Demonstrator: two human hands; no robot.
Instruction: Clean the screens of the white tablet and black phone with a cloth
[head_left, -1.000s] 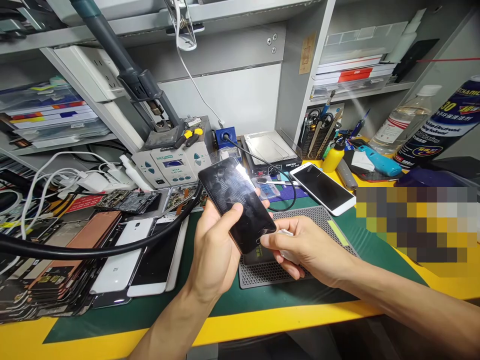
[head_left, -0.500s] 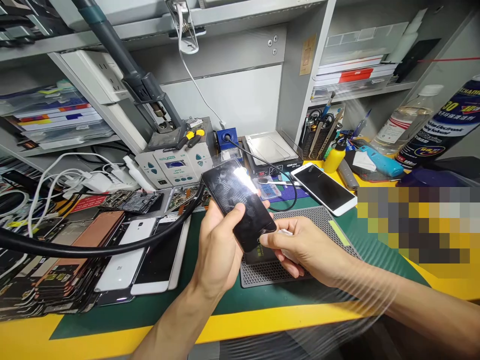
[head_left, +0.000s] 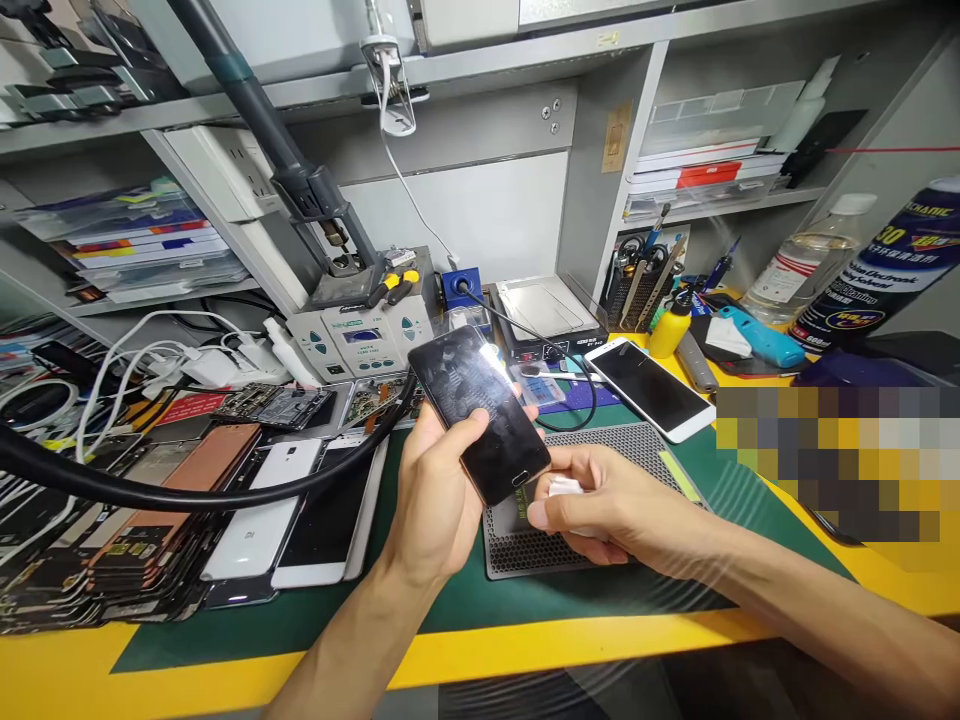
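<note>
A black smartphone [head_left: 491, 430] with a smudged, glossy screen and a home button at its lower end is gripped by my left hand [head_left: 439, 490], thumb across the glass. It tilts above the grey perforated mat [head_left: 622, 450]. My right hand [head_left: 600, 500] is closed round a crumpled white wad [head_left: 564, 487], perhaps tissue, just below the phone's lower right corner. Whether its fingers touch the phone's edge I cannot tell. Part of a dark flat piece with greenish lettering [head_left: 517, 510] shows on the mat beneath the phone.
To the left, a black cable [head_left: 187, 497] arches over a white phone [head_left: 259, 510] and stacked phone parts [head_left: 135, 560]. A rework station [head_left: 360, 340] stands behind. Another white-framed phone [head_left: 649, 388] lies to the right, near a yellow bottle [head_left: 670, 325] and a spray can [head_left: 877, 265].
My right thumb has drawn back from the phone's lower end, uncovering the home button. The white wad shows more between my fingers. My left hand keeps its hold, and the camera view has shifted slightly.
</note>
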